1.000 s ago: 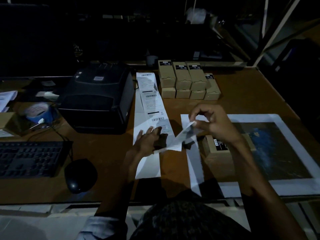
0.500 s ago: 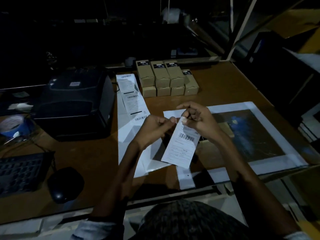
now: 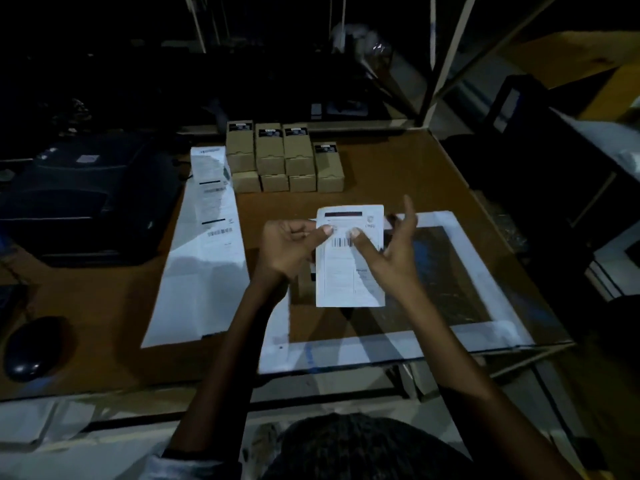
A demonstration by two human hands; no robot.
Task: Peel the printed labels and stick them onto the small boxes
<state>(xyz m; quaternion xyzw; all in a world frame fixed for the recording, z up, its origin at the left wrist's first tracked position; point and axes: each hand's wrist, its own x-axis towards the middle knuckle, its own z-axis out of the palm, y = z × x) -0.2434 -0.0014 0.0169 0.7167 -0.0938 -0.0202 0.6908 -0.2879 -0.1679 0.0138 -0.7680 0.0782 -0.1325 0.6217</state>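
Observation:
A peeled white label (image 3: pixel 349 271) with a barcode is held flat and upright above the desk. My left hand (image 3: pixel 289 247) pinches its left edge with thumb on the face. My right hand (image 3: pixel 388 247) holds the right side, thumb on the barcode, other fingers behind and spread upward. A small brown box (image 3: pixel 304 284) lies under the label, mostly hidden. A strip of printed labels (image 3: pixel 211 202) runs from the printer across the desk. Several small brown boxes (image 3: pixel 284 157) stand stacked at the back.
A black label printer (image 3: pixel 86 199) sits at the left. A white-bordered mat (image 3: pixel 460 271) lies under my hands on the brown desk (image 3: pixel 381 171). A black mouse (image 3: pixel 33 346) rests at the near left. Dark shelving stands at the right.
The label was peeled off the strip, lifted with both hands, and now faces me squarely. My right fingers have opened out behind it. The view has shifted right.

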